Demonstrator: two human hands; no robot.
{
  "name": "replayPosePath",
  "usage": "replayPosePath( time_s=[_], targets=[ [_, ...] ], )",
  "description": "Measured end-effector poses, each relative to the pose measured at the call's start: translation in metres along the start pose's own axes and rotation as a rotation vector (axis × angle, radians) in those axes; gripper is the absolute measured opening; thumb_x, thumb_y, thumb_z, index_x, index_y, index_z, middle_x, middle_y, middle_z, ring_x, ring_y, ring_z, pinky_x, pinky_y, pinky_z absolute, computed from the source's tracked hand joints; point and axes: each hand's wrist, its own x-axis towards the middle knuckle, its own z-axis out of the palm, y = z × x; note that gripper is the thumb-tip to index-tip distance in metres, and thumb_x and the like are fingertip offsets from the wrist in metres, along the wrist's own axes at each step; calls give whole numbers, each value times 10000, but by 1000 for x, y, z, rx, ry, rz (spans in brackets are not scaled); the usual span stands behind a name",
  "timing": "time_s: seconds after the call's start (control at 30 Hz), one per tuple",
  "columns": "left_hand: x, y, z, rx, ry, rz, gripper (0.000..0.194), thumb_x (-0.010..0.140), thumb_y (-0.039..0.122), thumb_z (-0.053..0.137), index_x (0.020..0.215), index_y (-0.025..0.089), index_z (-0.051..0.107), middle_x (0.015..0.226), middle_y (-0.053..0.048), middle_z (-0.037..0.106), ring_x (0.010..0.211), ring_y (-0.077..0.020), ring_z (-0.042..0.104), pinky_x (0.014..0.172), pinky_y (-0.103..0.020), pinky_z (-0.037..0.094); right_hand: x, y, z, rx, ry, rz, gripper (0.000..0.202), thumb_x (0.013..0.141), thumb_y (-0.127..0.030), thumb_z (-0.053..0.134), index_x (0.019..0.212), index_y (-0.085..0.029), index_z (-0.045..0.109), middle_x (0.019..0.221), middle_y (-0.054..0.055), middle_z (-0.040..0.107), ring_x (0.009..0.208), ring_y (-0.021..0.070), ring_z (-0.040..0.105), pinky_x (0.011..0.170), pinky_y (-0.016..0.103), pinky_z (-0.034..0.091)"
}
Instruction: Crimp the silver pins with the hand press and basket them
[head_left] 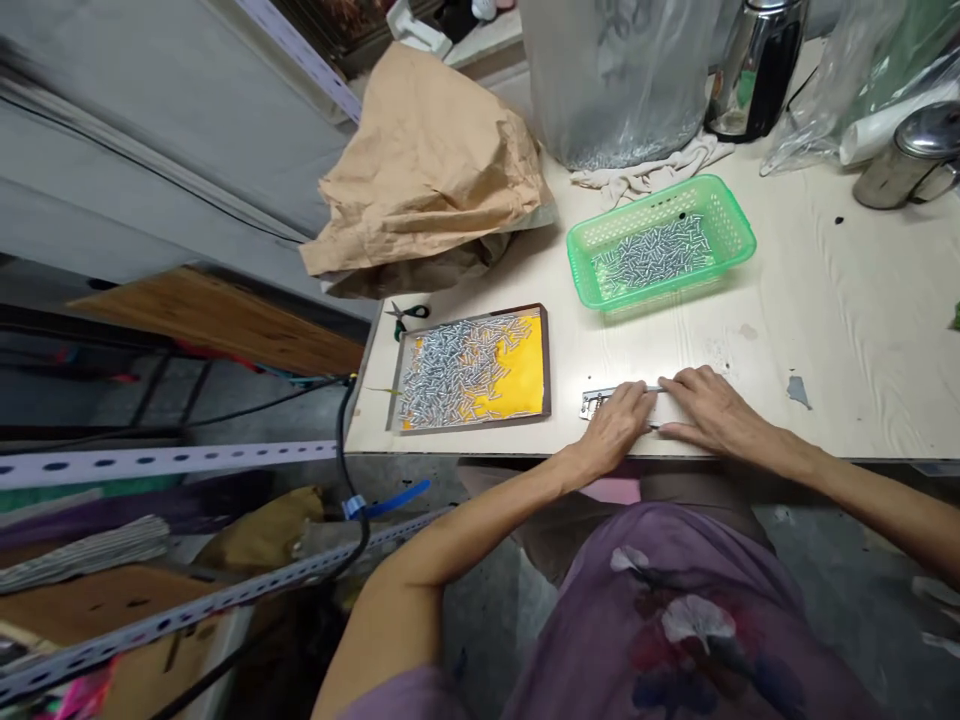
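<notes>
A small flat metal piece with spring-like parts (pixel 592 404) lies near the table's front edge, its middle covered by fingers. My left hand (pixel 616 428) is closed over it, fingers together on its top. My right hand (pixel 712 410) is closed at its right end, fingers at the far edge and thumb at the near edge. To the left is a shallow tray (pixel 547 360) with a yellow lining, holding many small silvery metal pins (pixel 457 370). Behind my hands a green plastic basket (pixel 660 290) holds more such pins.
Green-handled scissors (pixel 409 315) lie behind the tray. A crumpled brown paper bag (pixel 435 160) stands at the back left. Farther back are a large clear plastic bag (pixel 619 90), a white cloth (pixel 660 175), an electric kettle (pixel 757 70) and a metal pot (pixel 911 160).
</notes>
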Motion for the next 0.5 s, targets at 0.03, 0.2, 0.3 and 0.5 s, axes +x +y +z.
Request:
replayPosePath(
  time_s=[0.03, 0.2, 0.3, 0.5],
  targets=[
    [-6, 4, 7, -13, 45, 3, 310, 956, 157, 447, 1260, 169, 504, 1341, -175, 517, 1282, -288, 475, 1031, -513, 468, 2, 8, -1, 22, 1, -3, 421, 956, -435, 488, 1212, -124, 609, 1007, 141, 629, 868, 262, 512, 742, 361, 400],
    [-24, 23, 31, -72, 98, 65, 350, 960, 98, 358, 1243, 171, 552, 1374, -176, 533, 1350, -272, 450, 1078, -508, 457, 30, 43, 1, -1, 42, 43, 332, 983, -329, 423, 903, -179, 708, 869, 112, 645, 839, 249, 505, 720, 368, 363],
    [-21, 28, 31, -73, 88, 20, 363, 957, 77, 340, 1231, 149, 568, 1309, -174, 581, 1272, -260, 523, 1090, -512, 444, 56, 36, -3, -121, 76, 119, 276, 955, -304, 487, 888, -178, 723, 918, 135, 663, 899, 279, 506, 736, 398, 356],
    [-14, 26, 38, -120, -13, -39, 336, 922, 76, 405, 1174, 167, 607, 1146, -111, 655, 1112, -247, 603, 973, -423, 524, 92, -38, 1, -97, -118, -386, 158, 890, -191, 609, 896, -271, 745, 1211, 53, 647, 1226, 292, 448, 855, 403, 378]
  ],
)
